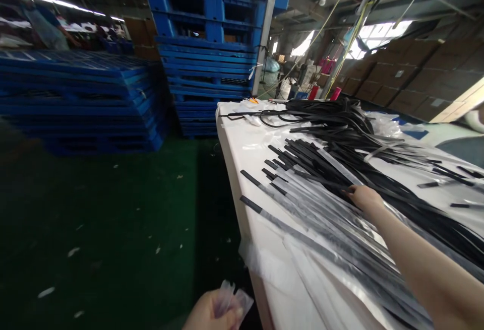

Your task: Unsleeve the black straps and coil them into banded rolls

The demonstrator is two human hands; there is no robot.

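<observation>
My left hand (217, 312) is low at the bottom edge, beside the table, its fingers closed on a crumpled piece of clear plastic film (244, 301). Over the table, my right hand (365, 197) pinches a flat black strip (328, 184) near the middle of the pile. Around it lie many long black strips (302, 151). Those on the near side are partly covered by clear plastic sleeves (313, 204), with dark ends sticking out. One sleeved strip (251, 204) lies apart near the table's left edge.
The white-covered table (234, 143) runs away from me, with more black strips (333, 111) bunched at its far end. Stacked blue pallets (215, 63) stand beyond and to the left (94, 93). Cardboard boxes (401, 75) are piled at right. A person (47, 22) stands far left. Scraps litter the green floor (113, 229).
</observation>
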